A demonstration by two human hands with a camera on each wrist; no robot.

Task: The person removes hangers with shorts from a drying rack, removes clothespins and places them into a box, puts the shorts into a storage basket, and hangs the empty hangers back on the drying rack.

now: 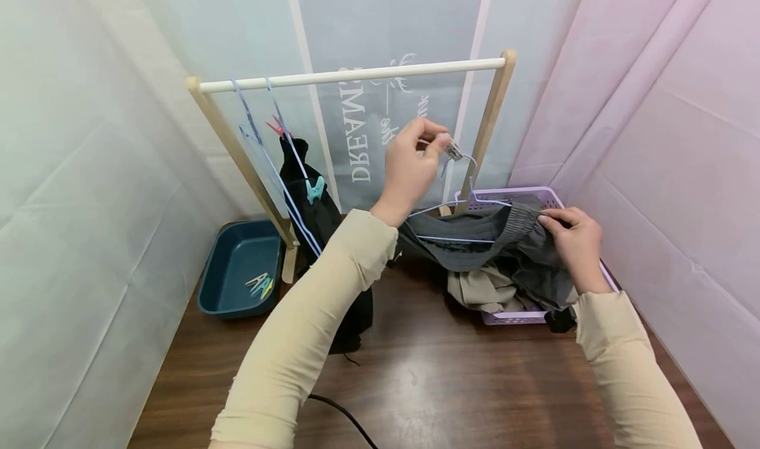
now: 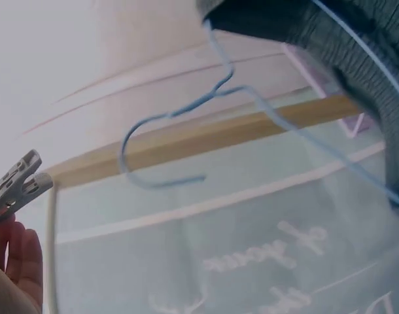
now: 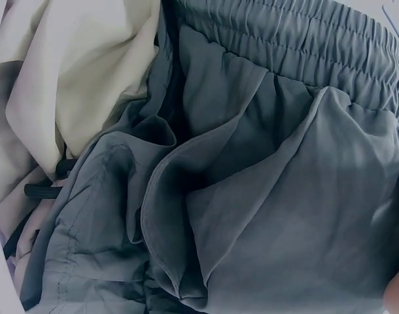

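Note:
My left hand pinches a grey clothespin between thumb and fingers, above the hook of a blue hanger. That hanger sits inside the waistband of dark grey elastic-waist pants, its hook standing up out of the opening. At the right end of the waistband, my right hand grips the fabric between thumb and fingers. Part of the pants overlaps the lilac basket and a beige garment in it.
A wooden rack with a white rail stands ahead. On its left hang blue hangers and a black garment, with a pink clothespin and a teal clothespin. A dark blue basin holds several clothespins. A black cable crosses the floor.

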